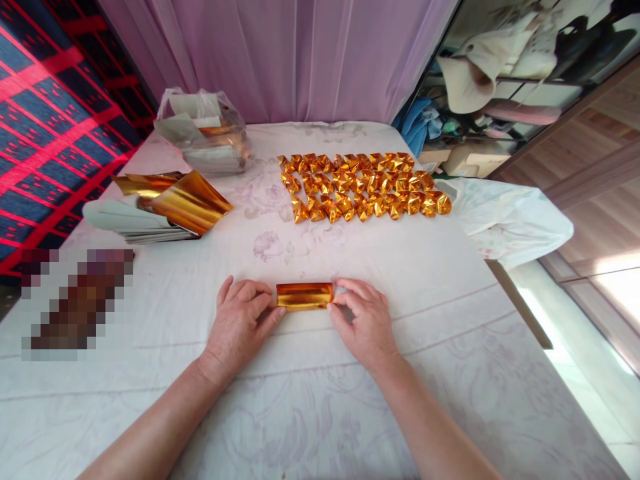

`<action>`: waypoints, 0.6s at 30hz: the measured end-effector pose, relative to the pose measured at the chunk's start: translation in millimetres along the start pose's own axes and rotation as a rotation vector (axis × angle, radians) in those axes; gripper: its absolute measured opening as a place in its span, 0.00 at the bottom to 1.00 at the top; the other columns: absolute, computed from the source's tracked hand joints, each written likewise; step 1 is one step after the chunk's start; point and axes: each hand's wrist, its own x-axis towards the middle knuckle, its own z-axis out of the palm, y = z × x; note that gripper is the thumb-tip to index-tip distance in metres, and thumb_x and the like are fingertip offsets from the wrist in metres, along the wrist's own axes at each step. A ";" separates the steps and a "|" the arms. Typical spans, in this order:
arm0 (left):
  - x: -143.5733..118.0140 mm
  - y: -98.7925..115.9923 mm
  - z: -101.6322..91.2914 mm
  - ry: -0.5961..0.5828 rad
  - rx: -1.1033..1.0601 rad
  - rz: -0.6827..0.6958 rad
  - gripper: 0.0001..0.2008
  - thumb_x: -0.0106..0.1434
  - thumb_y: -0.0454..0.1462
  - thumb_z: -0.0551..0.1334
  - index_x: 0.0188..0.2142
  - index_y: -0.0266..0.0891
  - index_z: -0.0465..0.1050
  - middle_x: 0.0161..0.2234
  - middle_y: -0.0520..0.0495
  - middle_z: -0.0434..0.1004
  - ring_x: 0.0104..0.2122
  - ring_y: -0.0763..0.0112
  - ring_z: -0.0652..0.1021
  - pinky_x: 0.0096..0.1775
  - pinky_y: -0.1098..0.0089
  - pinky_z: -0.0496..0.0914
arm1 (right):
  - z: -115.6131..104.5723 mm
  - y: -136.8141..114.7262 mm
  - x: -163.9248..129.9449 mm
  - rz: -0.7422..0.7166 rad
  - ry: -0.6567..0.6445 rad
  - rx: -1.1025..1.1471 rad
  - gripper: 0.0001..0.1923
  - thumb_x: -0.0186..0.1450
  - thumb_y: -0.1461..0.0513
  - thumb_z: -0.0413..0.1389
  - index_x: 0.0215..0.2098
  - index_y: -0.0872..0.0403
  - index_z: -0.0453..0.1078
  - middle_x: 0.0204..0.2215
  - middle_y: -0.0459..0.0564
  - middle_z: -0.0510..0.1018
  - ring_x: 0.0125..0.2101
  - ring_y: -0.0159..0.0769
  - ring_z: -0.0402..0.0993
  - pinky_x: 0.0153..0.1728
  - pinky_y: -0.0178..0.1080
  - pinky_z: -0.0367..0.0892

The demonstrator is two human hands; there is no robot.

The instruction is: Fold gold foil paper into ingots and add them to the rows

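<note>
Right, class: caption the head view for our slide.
Both hands pinch a gold foil strip before rows of folded foil pieces.

This looks like a room in a home, used for handcraft. A floral cloth (pixel 310 400) covers the bench, a sheer lilac curtain (pixel 280 60) hangs behind it, and a patterned red and blue textile (pixel 50 127) hangs at the left. Hats and clothing (pixel 500 73) crowd shelves at the right, above wood flooring (pixel 600 180).

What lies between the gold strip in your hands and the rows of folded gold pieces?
Only bare floral cloth between the gold strip and the folded gold pieces, as the head view shows.
</note>
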 end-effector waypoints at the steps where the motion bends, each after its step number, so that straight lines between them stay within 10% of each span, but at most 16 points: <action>1: 0.1 -0.4 0.5 0.006 -0.004 -0.005 0.10 0.66 0.41 0.60 0.29 0.44 0.75 0.38 0.48 0.77 0.42 0.58 0.75 0.57 0.41 0.56 | 0.4 -0.3 0.1 0.006 0.002 -0.006 0.08 0.64 0.61 0.55 0.28 0.50 0.72 0.46 0.51 0.80 0.47 0.43 0.74 0.48 0.47 0.64; 18: 0.1 -0.3 3.6 0.014 -0.030 0.005 0.09 0.66 0.40 0.59 0.33 0.45 0.77 0.43 0.46 0.77 0.45 0.58 0.75 0.58 0.43 0.57 | -0.3 -2.7 1.1 0.014 -0.023 -0.069 0.06 0.65 0.61 0.55 0.30 0.50 0.71 0.46 0.50 0.79 0.47 0.43 0.73 0.46 0.46 0.62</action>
